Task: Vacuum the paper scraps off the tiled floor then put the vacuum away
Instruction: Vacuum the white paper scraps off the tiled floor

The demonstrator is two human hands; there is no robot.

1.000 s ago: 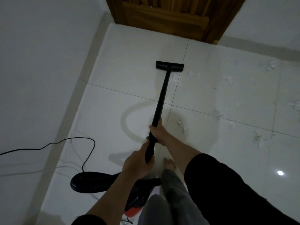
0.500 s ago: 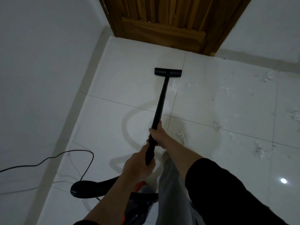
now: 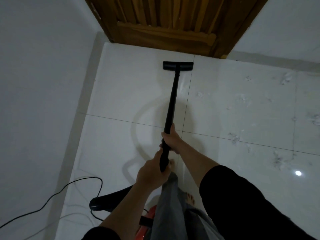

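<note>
A black vacuum wand (image 3: pixel 172 103) runs from my hands to its flat floor head (image 3: pixel 178 66), which rests on the white tiled floor (image 3: pixel 124 87) close to the door. My right hand (image 3: pixel 171 140) grips the wand higher up; my left hand (image 3: pixel 150 175) grips its lower end. The black hose (image 3: pixel 110 199) curves back to the red vacuum body (image 3: pixel 147 220) by my legs. White paper scraps (image 3: pixel 234 138) lie scattered over the tiles to the right, several near the right edge (image 3: pixel 286 77).
A wooden door (image 3: pixel 171 23) closes off the far side. A grey wall (image 3: pixel 39 84) runs along the left. The black power cord (image 3: pixel 52 198) loops across the floor at lower left. My bare feet (image 3: pixel 190 199) stand beside the vacuum body.
The floor head has slid forward toward the door and slightly left. Both hands stayed on the wand, and I have stepped forward with it.
</note>
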